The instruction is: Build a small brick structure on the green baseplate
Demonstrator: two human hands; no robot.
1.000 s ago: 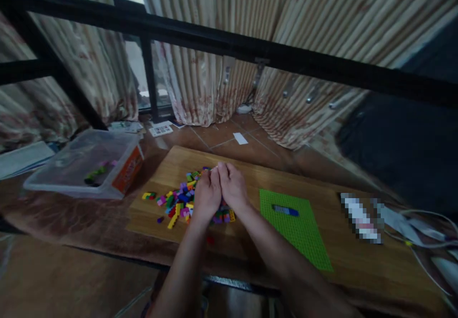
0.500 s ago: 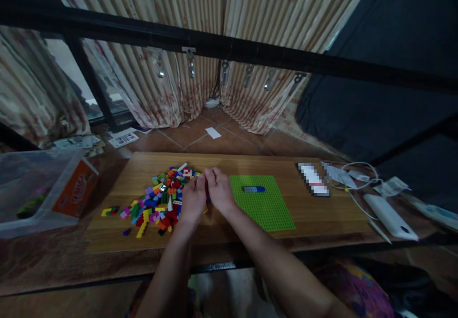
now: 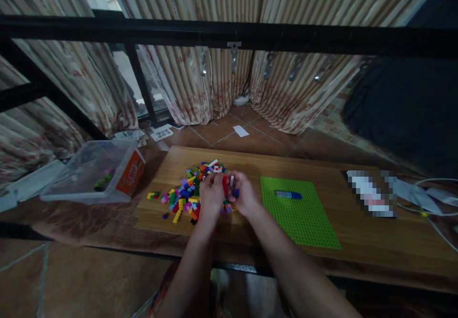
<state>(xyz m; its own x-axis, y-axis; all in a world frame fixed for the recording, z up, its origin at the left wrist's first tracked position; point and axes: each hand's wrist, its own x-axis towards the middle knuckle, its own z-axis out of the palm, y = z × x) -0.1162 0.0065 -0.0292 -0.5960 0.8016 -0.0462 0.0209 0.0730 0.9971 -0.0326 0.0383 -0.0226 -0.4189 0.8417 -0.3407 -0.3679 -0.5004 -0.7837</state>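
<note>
My left hand (image 3: pixel 212 196) is closed, its fingertips on a red brick (image 3: pixel 224 183) that shows at their right side. Facing it, my right hand (image 3: pixel 246 197) is curled, with a small pale brick (image 3: pixel 232 180) at its fingertips. A blue brick (image 3: pixel 236 193) shows by the right palm; whether it is held or lies behind I cannot tell. Both hands are over the right side of a heap of mixed toy bricks (image 3: pixel 186 194), hiding part of it. To the right lies a green baseplate (image 3: pixel 304 222), bearing a short grey and blue row of bricks (image 3: pixel 288 194).
A clear plastic box (image 3: pixel 82 177) with an orange label stands left of the wooden board (image 3: pixel 246 232). A blurred-out flat object (image 3: pixel 372 196) lies at the board's right, near papers and a white cable (image 3: pixel 434 181). A dark metal bar (image 3: pixel 179 31) crosses in front of the curtains.
My view has turned left, so everything appears farther right. My hands have come slightly apart at the fingertips, and the red and pale bricks between them now show.
</note>
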